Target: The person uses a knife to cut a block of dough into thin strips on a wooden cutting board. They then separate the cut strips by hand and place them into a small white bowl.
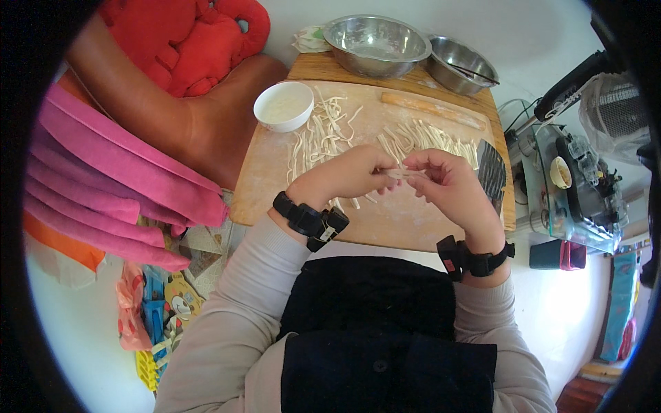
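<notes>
Over the middle of a floured wooden board (268, 180), a short strip of dough (402, 173) is stretched between my two hands. The fingers of my left hand (359, 170) pinch one end. My right hand (448, 178) pinches the other end with thumb and fingers. Loose, curling cut noodles (320, 137) are spread on the board beyond my left hand and partly hidden by it. Straighter dough strips (439, 142) lie in a row just beyond my right hand. A dark-bladed kitchen knife (491, 170) rests at the board's right edge.
A white bowl (266, 117) stands at the board's far left corner. A floury rolling pin (433, 109) lies along the far side. Behind are a large steel basin (379, 64) and a smaller one (449, 75) with chopsticks. To the right is a glass shelf (542, 175).
</notes>
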`<state>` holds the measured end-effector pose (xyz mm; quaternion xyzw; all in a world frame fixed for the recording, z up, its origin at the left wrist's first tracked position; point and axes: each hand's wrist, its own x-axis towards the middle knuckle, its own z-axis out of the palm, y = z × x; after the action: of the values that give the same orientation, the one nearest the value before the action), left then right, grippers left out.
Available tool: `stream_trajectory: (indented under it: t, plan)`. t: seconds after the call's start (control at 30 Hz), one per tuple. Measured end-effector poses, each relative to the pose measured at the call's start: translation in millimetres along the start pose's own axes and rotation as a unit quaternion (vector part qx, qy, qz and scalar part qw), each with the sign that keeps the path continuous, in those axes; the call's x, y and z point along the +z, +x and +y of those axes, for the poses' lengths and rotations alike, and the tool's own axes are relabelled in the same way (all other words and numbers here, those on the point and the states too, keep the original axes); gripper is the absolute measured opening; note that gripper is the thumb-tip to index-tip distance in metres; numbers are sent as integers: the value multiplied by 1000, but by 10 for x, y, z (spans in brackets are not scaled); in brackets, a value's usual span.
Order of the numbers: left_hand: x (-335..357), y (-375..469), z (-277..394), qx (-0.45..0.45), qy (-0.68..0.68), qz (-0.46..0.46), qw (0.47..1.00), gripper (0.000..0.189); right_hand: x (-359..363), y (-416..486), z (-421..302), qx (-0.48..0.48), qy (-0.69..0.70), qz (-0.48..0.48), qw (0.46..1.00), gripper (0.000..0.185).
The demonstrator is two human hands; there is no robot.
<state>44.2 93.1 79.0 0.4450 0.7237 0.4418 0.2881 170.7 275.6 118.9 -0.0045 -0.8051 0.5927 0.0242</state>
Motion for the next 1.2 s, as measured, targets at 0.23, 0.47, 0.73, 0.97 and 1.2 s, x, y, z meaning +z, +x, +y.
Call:
stream_trajectory:
  t: [0.23,0.47,0.73,0.97,1.2]
  plan:
    - [-168,-22,-42,15,3,133,991,24,-206,-87,-182,80,-107,-8,991,16]
    - [-103,-41,-361,33,19,103,994,50,-123,-23,-690,-17,26,77,997,18]
    - [275,-79,-591,141,183,13,973,22,-20,387,-728,61,-32,105,992,19]
    - [175,-494,-406,26,90,-102,990,17,126,638,-577,-67,-36,163,984,21]
    - [43,-699,-272,0,133,-87,987,19,633,481,315,56,-182,74,979,18]
